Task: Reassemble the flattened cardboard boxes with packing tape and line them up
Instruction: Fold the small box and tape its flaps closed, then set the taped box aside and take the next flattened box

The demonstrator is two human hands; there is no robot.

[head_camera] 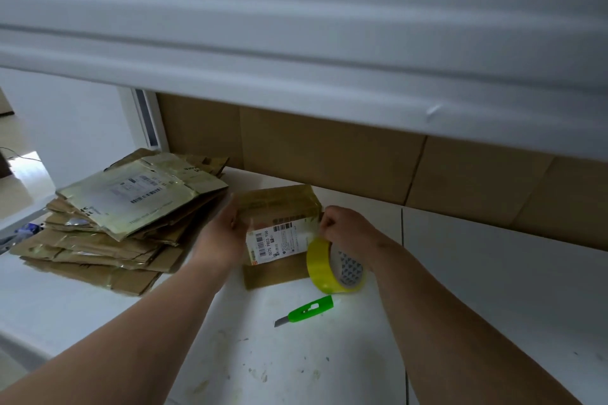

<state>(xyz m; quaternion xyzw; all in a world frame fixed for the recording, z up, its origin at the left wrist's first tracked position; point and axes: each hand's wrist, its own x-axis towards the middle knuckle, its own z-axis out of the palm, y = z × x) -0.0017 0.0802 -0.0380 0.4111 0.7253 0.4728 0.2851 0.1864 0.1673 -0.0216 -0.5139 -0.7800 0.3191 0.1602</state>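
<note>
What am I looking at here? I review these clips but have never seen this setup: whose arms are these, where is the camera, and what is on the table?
There is no machine. A person wears a camera on the head, looking down at their own bare arms. The left hand steadies a small cardboard box with a shipping label. The right hand is at the box's right edge, fingers curled, seemingly pinching tape from the yellow tape roll beside it. A green utility knife lies on the white table. A stack of flattened boxes waits at the left.
</note>
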